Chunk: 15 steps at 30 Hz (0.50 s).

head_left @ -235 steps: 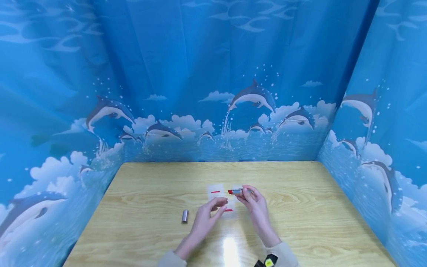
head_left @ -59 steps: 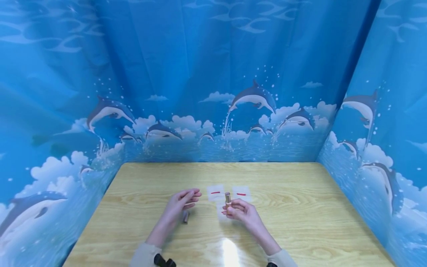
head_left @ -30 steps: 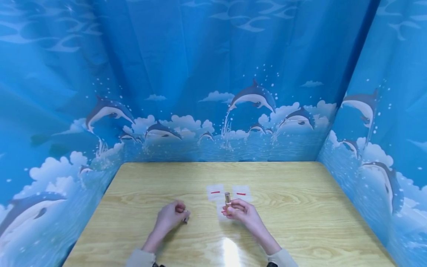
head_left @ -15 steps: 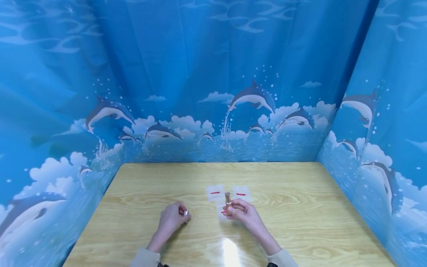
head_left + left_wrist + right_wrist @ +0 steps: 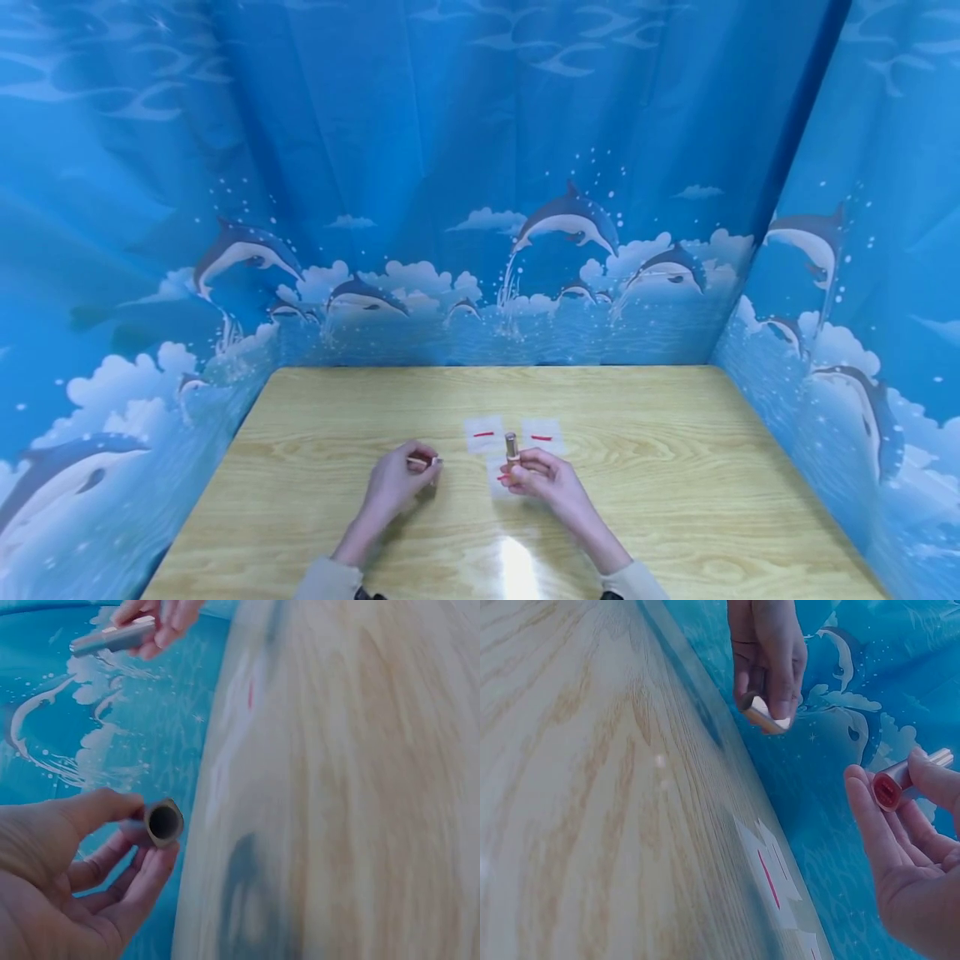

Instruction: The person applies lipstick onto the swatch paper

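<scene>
My left hand pinches a lipstick cap between thumb and fingers, above the table left of the paper pieces. Its round, hollow opening faces the camera in the left wrist view. My right hand holds a lipstick tube between thumb and fingertips, with its metallic end up in the head view. In the right wrist view the tube's other end shows red lipstick sitting low inside the rim. Cap and tube are apart.
Pale paper pieces lie on the wooden table: one at the left, one at the right, and one partly behind my right hand. Each bears a red streak. A dolphin-patterned curtain surrounds the table.
My left hand has come down to the cap, pinched it and lifted it off the table, shifting slightly right. My right hand has turned the lipstick from sideways to upright; its red tip has retracted.
</scene>
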Each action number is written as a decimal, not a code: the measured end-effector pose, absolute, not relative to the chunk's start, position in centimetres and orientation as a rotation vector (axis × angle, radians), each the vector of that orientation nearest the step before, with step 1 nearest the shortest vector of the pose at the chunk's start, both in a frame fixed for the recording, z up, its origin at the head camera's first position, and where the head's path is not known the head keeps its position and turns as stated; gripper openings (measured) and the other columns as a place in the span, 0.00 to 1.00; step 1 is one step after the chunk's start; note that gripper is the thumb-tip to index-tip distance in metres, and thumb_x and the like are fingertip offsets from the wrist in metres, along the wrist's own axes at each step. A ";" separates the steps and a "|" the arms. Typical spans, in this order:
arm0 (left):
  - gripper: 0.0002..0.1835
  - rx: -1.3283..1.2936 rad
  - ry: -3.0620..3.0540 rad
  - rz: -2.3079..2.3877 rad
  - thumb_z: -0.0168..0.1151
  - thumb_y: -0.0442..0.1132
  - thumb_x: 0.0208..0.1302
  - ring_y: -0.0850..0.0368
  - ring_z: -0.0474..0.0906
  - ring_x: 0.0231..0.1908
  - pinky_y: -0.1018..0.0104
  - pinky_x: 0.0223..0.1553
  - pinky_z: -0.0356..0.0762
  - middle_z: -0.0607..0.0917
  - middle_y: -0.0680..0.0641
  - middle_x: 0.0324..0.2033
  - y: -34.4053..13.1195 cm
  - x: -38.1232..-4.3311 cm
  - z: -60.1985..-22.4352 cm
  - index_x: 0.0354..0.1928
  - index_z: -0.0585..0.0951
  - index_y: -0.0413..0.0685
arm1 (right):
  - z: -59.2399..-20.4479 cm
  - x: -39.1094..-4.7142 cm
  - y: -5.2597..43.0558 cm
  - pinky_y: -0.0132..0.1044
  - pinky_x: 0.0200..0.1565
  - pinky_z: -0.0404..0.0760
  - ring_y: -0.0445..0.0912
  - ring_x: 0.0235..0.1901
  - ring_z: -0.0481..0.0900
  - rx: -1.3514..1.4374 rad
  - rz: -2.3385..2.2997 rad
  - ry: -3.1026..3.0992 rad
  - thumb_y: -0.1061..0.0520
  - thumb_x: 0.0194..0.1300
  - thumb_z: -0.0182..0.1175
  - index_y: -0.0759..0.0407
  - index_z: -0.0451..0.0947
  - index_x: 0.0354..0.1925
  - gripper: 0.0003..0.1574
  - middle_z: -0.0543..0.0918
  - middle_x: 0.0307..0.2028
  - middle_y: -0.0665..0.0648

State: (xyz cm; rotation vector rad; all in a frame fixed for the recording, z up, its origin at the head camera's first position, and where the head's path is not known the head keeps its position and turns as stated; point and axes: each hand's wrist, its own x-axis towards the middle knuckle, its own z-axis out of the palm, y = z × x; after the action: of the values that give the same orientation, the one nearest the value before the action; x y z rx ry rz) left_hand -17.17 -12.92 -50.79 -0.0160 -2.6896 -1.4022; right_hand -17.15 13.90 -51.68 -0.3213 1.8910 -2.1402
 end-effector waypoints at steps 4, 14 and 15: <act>0.10 -0.029 -2.602 -1.594 0.75 0.36 0.58 0.53 0.87 0.38 0.68 0.38 0.86 0.89 0.47 0.38 -12.5 -17.4 -50.2 0.41 0.85 0.45 | -51.7 -17.2 13.8 0.42 0.52 0.86 0.48 0.46 0.88 -0.318 -2.134 1.892 0.62 0.70 0.63 0.79 0.70 0.57 0.25 0.84 0.51 0.72; 0.12 -0.126 -2.473 -1.853 0.72 0.37 0.63 0.48 0.87 0.44 0.67 0.41 0.87 0.88 0.43 0.44 -11.6 -18.0 -49.0 0.46 0.85 0.40 | -51.8 -17.1 13.6 0.43 0.53 0.86 0.47 0.45 0.88 -0.343 -2.133 1.879 0.61 0.70 0.63 0.79 0.71 0.57 0.25 0.84 0.52 0.73; 0.13 -0.138 -2.468 -1.863 0.72 0.37 0.63 0.48 0.87 0.44 0.67 0.41 0.87 0.87 0.43 0.44 -11.4 -18.0 -48.9 0.46 0.85 0.39 | -51.8 -17.1 13.6 0.43 0.53 0.86 0.47 0.45 0.88 -0.335 -2.127 1.882 0.61 0.70 0.63 0.78 0.71 0.57 0.25 0.84 0.52 0.73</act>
State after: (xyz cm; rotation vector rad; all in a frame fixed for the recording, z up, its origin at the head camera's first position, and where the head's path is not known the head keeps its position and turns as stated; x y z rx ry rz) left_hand -18.01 -11.43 -48.87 -0.1378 -2.4677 -1.8634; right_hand -17.09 13.60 -51.81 -0.3348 1.8824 -2.1269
